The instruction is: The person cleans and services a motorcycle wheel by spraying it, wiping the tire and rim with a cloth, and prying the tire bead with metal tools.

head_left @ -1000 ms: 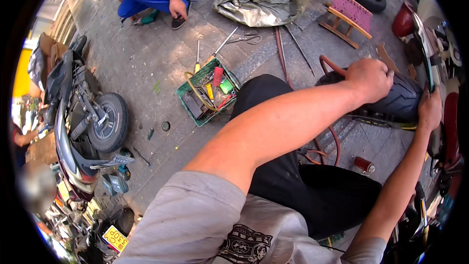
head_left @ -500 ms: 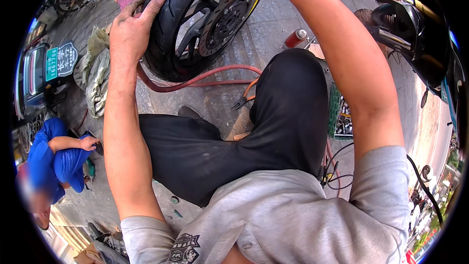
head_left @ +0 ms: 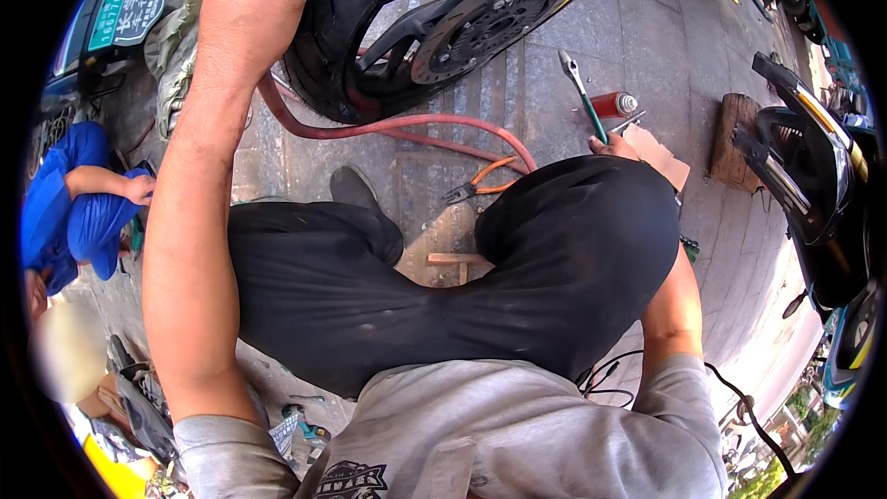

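Head view: two bare hands at work, well apart. Left hand (head_left: 249, 18) up at the top left, on the near-left edge of a black-tyred wheel (head_left: 319, 51), thumb and fingers bent in close by the tread; fingertips run up to the picture's edge beside a bit of orange, so cannot tell whether it is clamped on anything. Wheel at top centre, leaning, dark spokes showing and a perforated brake disc (head_left: 494, 23) on the side facing the wearer. Right hand (head_left: 614, 144) beyond the right knee, partly hidden by it, closed round the lower end of a green-handled tool (head_left: 584, 97), metal head pointing up and away. Just beside the tool, a red can (head_left: 612, 105) on its side; near the hand, a piece of cardboard (head_left: 658, 157). Red hose (head_left: 407, 125) curving over the paving below the wheel, its bend near orange-handled pliers (head_left: 480, 187) on the ground between the knees. Wooden block (head_left: 736, 141) farther right. At far left, another person in blue (head_left: 88, 199), low down, forearm over a knee
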`<state>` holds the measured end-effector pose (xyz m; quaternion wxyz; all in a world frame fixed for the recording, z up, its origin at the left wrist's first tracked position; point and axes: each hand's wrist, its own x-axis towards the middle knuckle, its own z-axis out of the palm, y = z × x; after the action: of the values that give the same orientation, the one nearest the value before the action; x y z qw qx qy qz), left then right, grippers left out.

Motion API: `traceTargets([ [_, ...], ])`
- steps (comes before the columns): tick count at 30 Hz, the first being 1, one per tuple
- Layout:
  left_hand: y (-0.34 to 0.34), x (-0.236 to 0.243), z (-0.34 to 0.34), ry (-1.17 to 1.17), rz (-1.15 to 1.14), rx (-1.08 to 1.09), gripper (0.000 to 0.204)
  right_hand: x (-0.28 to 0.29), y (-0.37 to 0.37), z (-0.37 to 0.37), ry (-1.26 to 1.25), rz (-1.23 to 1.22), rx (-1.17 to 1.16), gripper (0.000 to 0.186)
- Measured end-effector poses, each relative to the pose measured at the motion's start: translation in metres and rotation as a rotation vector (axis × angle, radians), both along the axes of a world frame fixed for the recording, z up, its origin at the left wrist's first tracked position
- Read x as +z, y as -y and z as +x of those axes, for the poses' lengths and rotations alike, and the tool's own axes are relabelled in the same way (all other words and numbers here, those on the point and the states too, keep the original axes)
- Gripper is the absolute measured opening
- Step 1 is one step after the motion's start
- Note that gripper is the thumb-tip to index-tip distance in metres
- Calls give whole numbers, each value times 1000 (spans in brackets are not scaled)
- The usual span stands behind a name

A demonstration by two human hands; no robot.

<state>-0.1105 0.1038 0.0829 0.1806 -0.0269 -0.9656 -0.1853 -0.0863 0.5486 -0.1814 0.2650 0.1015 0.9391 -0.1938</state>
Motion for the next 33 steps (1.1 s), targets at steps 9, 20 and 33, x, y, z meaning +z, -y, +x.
traceTargets([
  [9,-23,-9,-1,-18,321,125,60,-108,68,-19,-575,27,759,44],
  [20,10,-13,-6,125,336,250,74,-104,111,24,78,-60,1063,32],
  [33,11,-4,12,151,512,212,69,4,-74,-99,-1104,-603,191,56],
])
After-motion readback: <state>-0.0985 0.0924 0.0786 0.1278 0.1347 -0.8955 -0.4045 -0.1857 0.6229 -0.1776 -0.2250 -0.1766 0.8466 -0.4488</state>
